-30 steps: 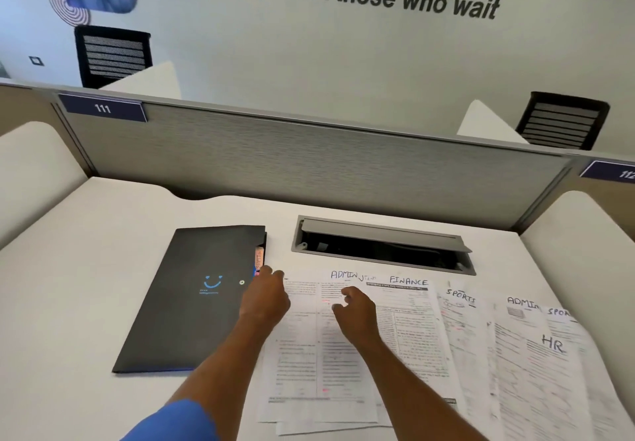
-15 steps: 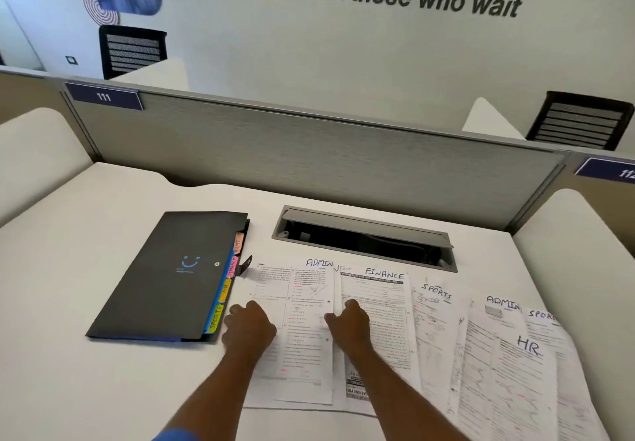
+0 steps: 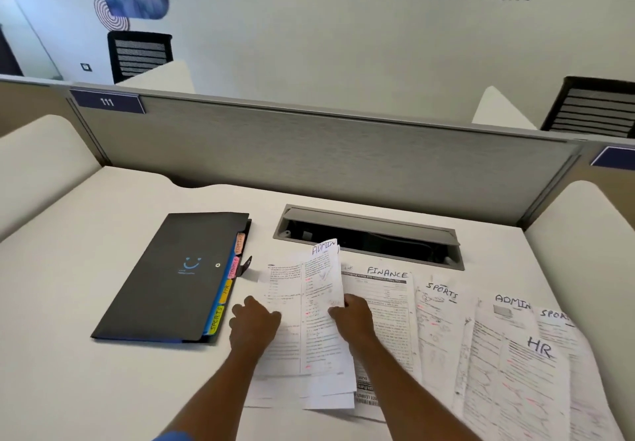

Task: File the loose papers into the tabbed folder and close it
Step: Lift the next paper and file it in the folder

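A dark tabbed folder (image 3: pixel 171 279) lies closed on the desk at the left, coloured tabs along its right edge. Loose papers spread to its right, marked FINANCE (image 3: pixel 385 289), SPORTS (image 3: pixel 438 310), HR (image 3: pixel 536 365) and others. My right hand (image 3: pixel 350 317) pinches the right edge of the sheet marked ADMIN (image 3: pixel 321 289), which is lifted and tilted upward off the pile. My left hand (image 3: pixel 252 322) rests fingers-down on the left part of the sheets beneath it, just right of the folder.
A grey cable hatch (image 3: pixel 371 234) stands open in the desk behind the papers. A grey partition (image 3: pixel 309 152) closes the back of the desk, with white rounded side panels left and right. Bare desk lies left of the folder.
My right hand has gripped the ADMIN sheet and raised its right edge off the pile. My left hand stayed low on the papers beside the folder, after pulling back from the folder's tabs.
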`<state>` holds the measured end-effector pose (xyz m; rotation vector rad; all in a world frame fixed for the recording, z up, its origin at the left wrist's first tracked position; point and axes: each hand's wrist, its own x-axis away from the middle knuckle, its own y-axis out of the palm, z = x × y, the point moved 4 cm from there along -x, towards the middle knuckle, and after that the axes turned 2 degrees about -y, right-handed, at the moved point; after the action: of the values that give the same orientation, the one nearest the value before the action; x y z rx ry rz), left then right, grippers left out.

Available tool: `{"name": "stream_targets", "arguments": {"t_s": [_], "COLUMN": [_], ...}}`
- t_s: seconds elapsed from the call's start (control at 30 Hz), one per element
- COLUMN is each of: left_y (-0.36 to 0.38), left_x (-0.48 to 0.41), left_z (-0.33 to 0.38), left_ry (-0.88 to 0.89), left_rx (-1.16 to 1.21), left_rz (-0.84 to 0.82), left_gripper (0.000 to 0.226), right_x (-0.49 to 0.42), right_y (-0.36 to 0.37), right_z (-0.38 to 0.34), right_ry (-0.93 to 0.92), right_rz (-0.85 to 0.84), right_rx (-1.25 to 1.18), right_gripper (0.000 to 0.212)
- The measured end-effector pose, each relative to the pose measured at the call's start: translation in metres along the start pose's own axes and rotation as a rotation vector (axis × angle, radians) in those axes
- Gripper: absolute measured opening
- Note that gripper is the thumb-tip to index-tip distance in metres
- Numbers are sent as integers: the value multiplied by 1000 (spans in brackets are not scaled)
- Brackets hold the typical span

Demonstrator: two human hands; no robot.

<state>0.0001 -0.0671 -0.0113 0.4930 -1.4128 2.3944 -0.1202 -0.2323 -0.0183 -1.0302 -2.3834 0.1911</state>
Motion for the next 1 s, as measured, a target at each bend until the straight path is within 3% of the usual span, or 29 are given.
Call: {"name": "stream_targets", "arguments": {"t_s": [0.07,0.3,0.43,0.57,0.8,1.0], "left_y": [-4,-18,-38,-64,-61,-36], "left_x": [-4,-10,-6,8,30,48], "left_z": [3,41,73,110,118,91], "left_ry": [-12,86,283,414,462,453], "left_rx": [108,562,732,863,773,670], "left_rz": [-11,-176,-246,-270,-179,-179], "left_gripper": [73,68,27,26,30,28], "right_x": [0,-3,2,3,8,11], "right_y": [-6,-42,-67,-91,-100,-85], "right_z": [-5,-40,-64,-85,-85,-43], "right_ry": [-21,-217,-302,-361,-353,-236], "right_rz": [-30,-97,-144,-121,-26,98], "right_rx": [-77,-206,-385,-585,-604,-417], "right_gripper": [17,18,18,19,23,19]}}
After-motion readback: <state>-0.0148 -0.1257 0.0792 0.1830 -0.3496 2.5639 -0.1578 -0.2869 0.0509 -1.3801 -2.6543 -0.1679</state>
